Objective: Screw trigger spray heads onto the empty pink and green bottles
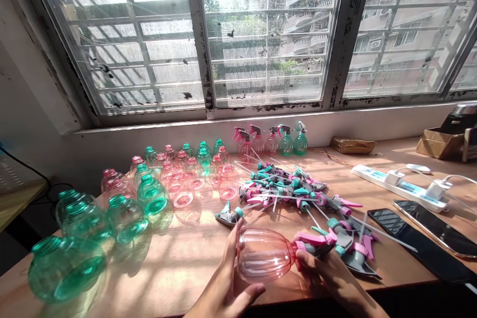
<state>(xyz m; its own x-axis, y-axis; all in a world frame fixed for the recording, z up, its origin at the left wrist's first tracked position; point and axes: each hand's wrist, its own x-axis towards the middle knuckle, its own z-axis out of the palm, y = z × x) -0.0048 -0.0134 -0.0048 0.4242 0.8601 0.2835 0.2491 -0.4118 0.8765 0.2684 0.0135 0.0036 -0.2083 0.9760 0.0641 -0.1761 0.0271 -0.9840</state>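
A clear pink spray bottle (264,256) lies sideways between my hands, low over the table's front edge. My left hand (231,278) cups its base, with the thumb below. At its neck, my right hand (316,268) has its fingers closed round the pink collar of the trigger spray head (316,239), which sits against the bottle's mouth. Whether the threads are fully engaged cannot be seen. A loose grey and teal spray head (229,215) lies just beyond my left fingertips. A heap of pink, teal and grey spray heads (283,186) with thin tubes spreads behind and right of the bottle.
Several open green bottles (126,221) and pink bottles (181,190) stand on the left. Bottles with spray heads (286,143) line the windowsill wall. To the right are a white power strip (398,186), two phones (421,246) and a cardboard box (436,143).
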